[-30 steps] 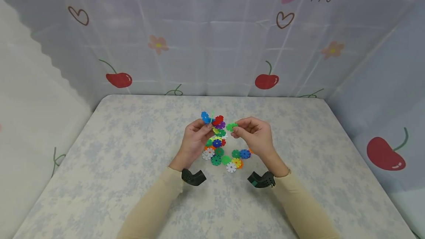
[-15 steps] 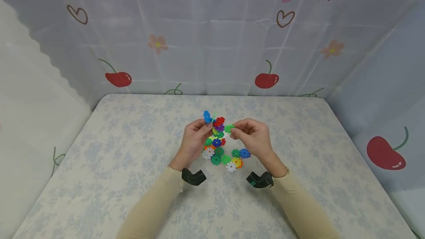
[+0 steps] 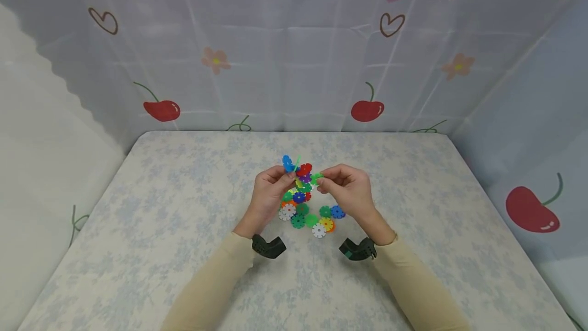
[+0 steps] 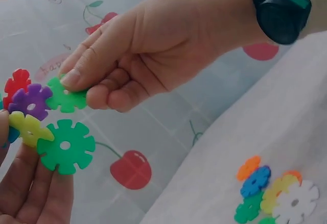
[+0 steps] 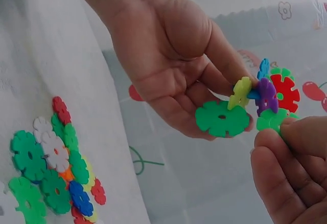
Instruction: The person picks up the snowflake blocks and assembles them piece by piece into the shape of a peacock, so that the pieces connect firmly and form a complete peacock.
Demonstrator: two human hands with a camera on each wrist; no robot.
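My left hand (image 3: 268, 195) pinches a joined cluster of notched plastic snowflake discs above the table. In the right wrist view the cluster has a red disc (image 5: 287, 92), a purple disc (image 5: 266, 95), a yellow disc (image 5: 240, 92) and a dark green disc (image 5: 222, 118), with blue pieces partly hidden by fingers. Between thumb and fingertips, my right hand (image 3: 351, 190) pinches a light green disc (image 4: 66, 97). Its edge meets the purple disc's rim in both wrist views; how deep the notches sit together cannot be told.
Loose discs lie on the patterned tabletop (image 3: 184, 188) below the hands, among them a white disc (image 3: 319, 230), a blue disc (image 3: 337, 212) and a dark green disc (image 3: 298, 220). A printed curtain (image 3: 285, 65) hangs behind the table.
The right hand has moved slightly left, bringing the light green disc from a gap away up against the purple disc. The left hand keeps its grip, its cluster shifting slightly right.
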